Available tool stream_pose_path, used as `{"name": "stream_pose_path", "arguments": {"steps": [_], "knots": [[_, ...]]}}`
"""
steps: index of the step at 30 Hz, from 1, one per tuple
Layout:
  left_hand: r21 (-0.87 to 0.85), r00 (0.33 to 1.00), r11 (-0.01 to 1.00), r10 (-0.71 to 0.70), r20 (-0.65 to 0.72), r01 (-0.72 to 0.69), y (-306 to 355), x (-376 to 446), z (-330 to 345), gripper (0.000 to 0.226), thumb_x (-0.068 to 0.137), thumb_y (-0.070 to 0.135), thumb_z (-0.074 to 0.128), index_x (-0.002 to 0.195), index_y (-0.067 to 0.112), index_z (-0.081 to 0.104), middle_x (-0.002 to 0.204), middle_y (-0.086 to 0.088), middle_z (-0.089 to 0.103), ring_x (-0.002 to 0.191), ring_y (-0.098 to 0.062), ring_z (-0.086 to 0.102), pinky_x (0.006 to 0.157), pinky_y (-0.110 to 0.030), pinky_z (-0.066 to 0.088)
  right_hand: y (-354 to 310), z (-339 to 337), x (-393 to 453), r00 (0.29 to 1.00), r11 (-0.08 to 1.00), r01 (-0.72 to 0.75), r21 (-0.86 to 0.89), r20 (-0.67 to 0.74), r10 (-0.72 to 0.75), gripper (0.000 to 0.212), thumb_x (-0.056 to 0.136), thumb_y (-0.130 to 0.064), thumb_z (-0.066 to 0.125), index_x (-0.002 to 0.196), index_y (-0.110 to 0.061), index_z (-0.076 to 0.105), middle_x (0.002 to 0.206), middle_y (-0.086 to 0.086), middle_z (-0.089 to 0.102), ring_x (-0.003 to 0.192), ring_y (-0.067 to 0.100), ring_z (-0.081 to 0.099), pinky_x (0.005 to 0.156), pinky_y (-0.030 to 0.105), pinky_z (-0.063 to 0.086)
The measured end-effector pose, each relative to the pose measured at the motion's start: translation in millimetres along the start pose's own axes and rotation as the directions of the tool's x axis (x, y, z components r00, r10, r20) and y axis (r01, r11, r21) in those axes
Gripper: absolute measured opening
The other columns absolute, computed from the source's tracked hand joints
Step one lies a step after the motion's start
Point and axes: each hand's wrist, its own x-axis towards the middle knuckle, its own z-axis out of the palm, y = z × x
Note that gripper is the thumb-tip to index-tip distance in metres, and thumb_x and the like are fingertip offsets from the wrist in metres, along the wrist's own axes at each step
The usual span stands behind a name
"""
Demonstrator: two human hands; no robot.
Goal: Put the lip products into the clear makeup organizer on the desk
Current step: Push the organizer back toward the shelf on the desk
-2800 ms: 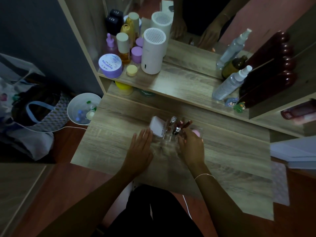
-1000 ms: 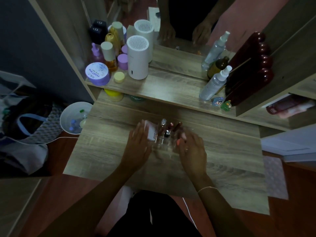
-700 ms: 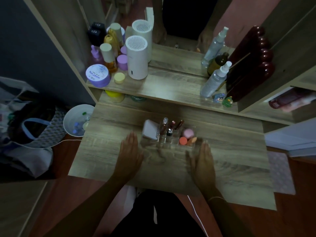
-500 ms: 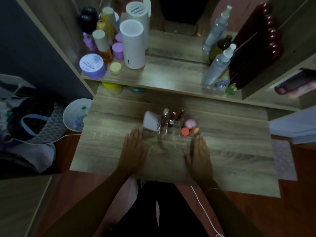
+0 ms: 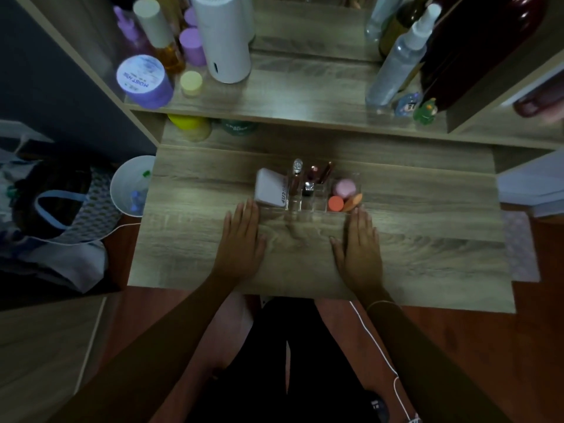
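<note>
Lip products (image 5: 308, 181) upright in clear organizer (image 5: 323, 206). Left hand (image 5: 241, 242), right hand (image 5: 360, 248) flat on desk (image 5: 427, 227) just short of organizer; fingers extended, empty.

Organizer (image 5: 320, 206) contents: three upright lip products (image 5: 296, 178), one white compact (image 5: 271, 192), three sponges (image 5: 345, 189). Shelf, 12 o'clock: two spray bottles (image 5: 396, 65), two figurines (image 5: 424, 109).
</note>
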Motion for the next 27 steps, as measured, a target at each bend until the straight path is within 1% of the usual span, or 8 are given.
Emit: {"name": "stream_pose_path", "arguments": {"steps": [5, 8, 10, 13, 16, 20, 25, 27], "knots": [[0.001, 1.0, 1.0, -0.019, -0.021, 0.019, -4, -7, 0, 0.067, 0.092, 0.041, 0.022, 0.146, 0.002, 0.013, 0.155, -0.02, 0.021, 0.145, -0.032, 0.014, 0.117, -0.051, 0.009, -8, 1, -1, 1.0, 1.0, 0.001, -0.027, 0.008, -0.001, 0.071, 0.097, -0.043, 0.043, 0.151, -0.005, 0.016, 0.159, 0.015, 0.019, 0.148, 0.032, 0.015, 0.118, 0.05, 0.014], [-0.045, 0.998, 0.999, -0.03, -0.057, 0.027, -6, -7, -2, 0.065, 0.092, 0.038, 0.024, 0.147, 0.003, 0.015, 0.155, -0.019, 0.022, 0.145, -0.031, 0.014, 0.118, -0.051, 0.01, -9, 0, 3, 1.0, 1.0, -0.003, -0.013, 0.018, 0.003, 0.069, 0.097, -0.044, 0.04, 0.151, -0.007, 0.016, 0.159, 0.014, 0.02, 0.148, 0.03, 0.015, 0.119, 0.049, 0.014], [-0.056, 0.996, 0.997, 0.044, -0.077, -0.048, 18, 1, -1, 0.063, 0.093, 0.036, 0.025, 0.146, 0.004, 0.016, 0.155, -0.018, 0.024, 0.145, -0.03, 0.015, 0.118, -0.05, 0.01, 13, -12, -2, 0.998, 0.998, -0.064, -0.022, -0.027, 0.063, 0.068, 0.098, -0.045, 0.039, 0.151, -0.008, 0.016, 0.159, 0.013, 0.021, 0.148, 0.03, 0.015, 0.12, 0.05, 0.015], [-0.078, 0.995, 0.996, 0.038, -0.087, -0.045, 21, 4, -4, 0.063, 0.093, 0.037, 0.025, 0.146, 0.005, 0.017, 0.154, -0.018, 0.026, 0.144, -0.029, 0.017, 0.119, -0.05, 0.012, 16, -12, -2, 0.998, 0.997, -0.063, -0.035, -0.012, 0.062, 0.067, 0.098, -0.045, 0.038, 0.15, -0.008, 0.018, 0.158, 0.014, 0.023, 0.147, 0.032, 0.017, 0.12, 0.051, 0.017], [-0.059, 0.995, 0.996, 0.056, -0.088, -0.061, 19, 1, -1, 0.063, 0.093, 0.036, 0.026, 0.146, 0.004, 0.017, 0.154, -0.018, 0.026, 0.144, -0.03, 0.017, 0.119, -0.049, 0.012, 15, -11, -3, 0.998, 0.997, -0.067, -0.044, -0.005, 0.067, 0.067, 0.098, -0.045, 0.038, 0.15, -0.008, 0.017, 0.158, 0.014, 0.023, 0.147, 0.032, 0.018, 0.12, 0.051, 0.017], [-0.059, 0.996, 0.996, 0.07, -0.061, -0.074, 30, 2, -1, 0.065, 0.091, 0.035, 0.026, 0.146, 0.001, 0.018, 0.154, -0.021, 0.025, 0.144, -0.032, 0.018, 0.118, -0.05, 0.012, 27, -15, -7, 0.998, 0.996, -0.065, -0.062, 0.008, 0.065, 0.066, 0.098, -0.044, 0.038, 0.151, -0.009, 0.017, 0.159, 0.013, 0.021, 0.147, 0.031, 0.018, 0.12, 0.051, 0.017], [-0.085, 0.996, 0.994, 0.071, -0.058, -0.076, 58, 6, 1, 0.062, 0.093, 0.029, 0.037, 0.145, 0.001, 0.02, 0.152, -0.022, 0.027, 0.143, -0.033, 0.021, 0.118, -0.049, 0.014, 52, -26, -11, 0.997, 0.996, -0.079, -0.045, 0.005, 0.079, 0.066, 0.097, -0.042, 0.043, 0.15, -0.008, 0.021, 0.158, 0.013, 0.025, 0.146, 0.031, 0.022, 0.118, 0.053, 0.021], [-0.101, 0.995, 0.992, 0.065, -0.07, -0.072, 71, 7, 4, 0.06, 0.094, 0.028, 0.039, 0.145, 0.001, 0.021, 0.153, -0.021, 0.027, 0.143, -0.032, 0.022, 0.118, -0.049, 0.015, 63, -31, -12, 0.997, 0.996, -0.07, -0.056, 0.018, 0.071, 0.067, 0.098, -0.043, 0.042, 0.15, -0.008, 0.02, 0.158, 0.014, 0.025, 0.146, 0.032, 0.022, 0.118, 0.053, 0.021]]}}
